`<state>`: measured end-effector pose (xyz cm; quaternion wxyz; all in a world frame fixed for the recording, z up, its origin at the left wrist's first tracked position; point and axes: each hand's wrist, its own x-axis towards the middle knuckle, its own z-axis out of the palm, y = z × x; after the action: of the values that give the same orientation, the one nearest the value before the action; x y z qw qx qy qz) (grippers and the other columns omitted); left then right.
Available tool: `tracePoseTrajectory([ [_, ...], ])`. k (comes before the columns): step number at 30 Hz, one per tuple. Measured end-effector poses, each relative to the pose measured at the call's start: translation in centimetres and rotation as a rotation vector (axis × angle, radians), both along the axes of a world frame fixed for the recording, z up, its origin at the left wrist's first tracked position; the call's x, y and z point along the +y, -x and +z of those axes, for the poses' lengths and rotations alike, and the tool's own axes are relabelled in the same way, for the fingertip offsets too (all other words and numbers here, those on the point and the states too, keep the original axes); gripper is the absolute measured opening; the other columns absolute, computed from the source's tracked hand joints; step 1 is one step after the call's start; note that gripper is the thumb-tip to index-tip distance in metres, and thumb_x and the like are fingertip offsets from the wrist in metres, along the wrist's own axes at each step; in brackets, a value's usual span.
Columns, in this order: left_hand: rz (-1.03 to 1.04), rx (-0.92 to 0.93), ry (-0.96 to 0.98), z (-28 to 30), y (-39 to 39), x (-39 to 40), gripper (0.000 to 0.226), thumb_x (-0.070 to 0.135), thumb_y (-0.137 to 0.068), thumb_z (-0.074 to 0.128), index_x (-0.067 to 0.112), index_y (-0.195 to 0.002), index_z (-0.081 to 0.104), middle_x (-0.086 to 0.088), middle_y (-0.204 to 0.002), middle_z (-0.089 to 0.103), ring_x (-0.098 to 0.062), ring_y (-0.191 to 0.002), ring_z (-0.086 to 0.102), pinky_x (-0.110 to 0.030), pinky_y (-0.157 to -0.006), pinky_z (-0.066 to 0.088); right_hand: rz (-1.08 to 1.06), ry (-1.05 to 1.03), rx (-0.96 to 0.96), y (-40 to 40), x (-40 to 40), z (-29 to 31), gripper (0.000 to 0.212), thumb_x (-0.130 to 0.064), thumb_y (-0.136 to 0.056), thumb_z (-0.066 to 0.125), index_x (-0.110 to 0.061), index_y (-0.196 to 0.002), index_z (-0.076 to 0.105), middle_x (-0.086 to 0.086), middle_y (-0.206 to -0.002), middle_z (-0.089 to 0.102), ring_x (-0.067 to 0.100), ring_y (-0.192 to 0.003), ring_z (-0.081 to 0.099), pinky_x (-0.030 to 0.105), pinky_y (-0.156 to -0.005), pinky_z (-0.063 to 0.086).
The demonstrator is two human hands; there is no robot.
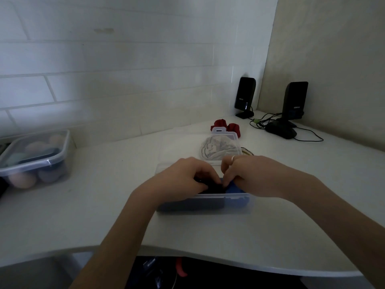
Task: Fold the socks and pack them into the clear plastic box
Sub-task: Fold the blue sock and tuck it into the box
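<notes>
Both hands work inside the clear plastic box (205, 202) at the desk's near edge. The left hand (183, 178) presses curled fingers onto a dark sock (210, 187); the right hand (248, 174) pinches a blue sock (235, 191). Socks appear soft and light, best gripped mid-bundle. The box walls are low; its lid (187, 147) lies behind, with bare desk alongside.

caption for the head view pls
Both hands press dark and blue socks into the clear plastic box.
</notes>
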<state>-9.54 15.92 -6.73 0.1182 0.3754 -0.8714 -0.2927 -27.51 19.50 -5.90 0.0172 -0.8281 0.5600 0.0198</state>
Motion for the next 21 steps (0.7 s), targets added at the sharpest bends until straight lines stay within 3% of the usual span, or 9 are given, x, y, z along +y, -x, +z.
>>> tracePoseTrajectory([
  [3, -0.002, -0.048, 0.040, 0.3, 0.5, -0.5, 0.034, -0.005, -0.082, 0.059, 0.017, -0.107, 0.067, -0.003, -0.112, 0.068, -0.013, -0.100, 0.065, -0.027, -0.092, 0.052, -0.032, 0.017, -0.028, -0.1, 0.1, -0.2, 0.040, -0.012, -0.092, 0.041, -0.038, -0.106, 0.068, -0.016, -0.103, 0.043, 0.004, -0.090, 0.042, 0.022, -0.073, 0.034],
  [6, 0.025, -0.007, 0.093, 0.3, 1.1, -0.7, 0.029, -0.006, -0.077, 0.065, 0.016, -0.097, 0.067, -0.007, -0.103, 0.072, -0.015, -0.092, 0.068, -0.029, -0.086, 0.056, -0.023, -0.013, -0.037, 0.0, 0.2, -0.1, 0.041, -0.010, -0.091, 0.041, -0.037, -0.107, 0.068, -0.012, -0.113, 0.049, 0.005, -0.093, 0.043, 0.021, -0.073, 0.033],
  [10, 0.065, 0.076, 0.142, 0.2, 1.4, -1.0, 0.023, -0.006, -0.071, 0.070, 0.015, -0.078, 0.065, -0.003, -0.084, 0.069, -0.016, -0.082, 0.069, -0.022, -0.076, 0.057, 0.023, -0.028, -0.024, 0.2, 0.1, 0.1, 0.040, -0.011, -0.091, 0.043, -0.036, -0.108, 0.069, -0.010, -0.112, 0.049, 0.004, -0.091, 0.041, 0.009, -0.064, 0.029],
  [14, 0.080, -0.020, 0.258, -0.3, 1.6, -1.1, 0.017, -0.001, -0.074, 0.066, 0.015, -0.074, 0.073, -0.001, -0.083, 0.069, -0.017, -0.080, 0.066, -0.029, -0.080, 0.055, 0.019, -0.042, -0.102, 0.3, 0.1, 0.1, 0.038, -0.008, -0.089, 0.046, -0.033, -0.103, 0.072, -0.015, -0.103, 0.050, 0.002, -0.091, 0.043, 0.007, -0.072, 0.032],
  [17, 0.066, -0.039, 0.289, -0.4, 1.5, -1.0, 0.017, 0.004, -0.075, 0.067, 0.019, -0.076, 0.075, -0.002, -0.088, 0.069, -0.017, -0.081, 0.063, -0.036, -0.079, 0.055, -0.053, 0.048, -0.186, 0.4, 0.3, -0.1, 0.028, -0.018, -0.084, 0.054, -0.042, -0.087, 0.067, -0.023, -0.086, 0.054, 0.001, -0.077, 0.049, 0.018, -0.070, 0.042],
  [19, 0.027, -0.074, 0.336, -0.3, 1.5, -1.1, 0.015, 0.007, -0.075, 0.068, 0.021, -0.077, 0.075, 0.003, -0.087, 0.061, -0.013, -0.080, 0.057, -0.035, -0.079, 0.053, -0.089, 0.097, -0.220, 0.4, 0.3, -0.2, 0.010, -0.029, -0.081, 0.062, -0.039, -0.084, 0.061, -0.025, -0.078, 0.054, -0.003, -0.069, 0.048, 0.017, -0.062, 0.041],
  [21, -0.012, -0.082, 0.353, -0.2, 1.5, -1.1, 0.015, 0.007, -0.077, 0.068, 0.021, -0.078, 0.074, 0.005, -0.086, 0.059, -0.010, -0.079, 0.054, -0.031, -0.078, 0.052, -0.101, 0.067, -0.253, 0.4, 0.4, 0.3, 0.008, -0.033, -0.079, 0.068, -0.033, -0.086, 0.065, -0.021, -0.080, 0.060, -0.001, -0.071, 0.052, 0.019, -0.065, 0.045],
])
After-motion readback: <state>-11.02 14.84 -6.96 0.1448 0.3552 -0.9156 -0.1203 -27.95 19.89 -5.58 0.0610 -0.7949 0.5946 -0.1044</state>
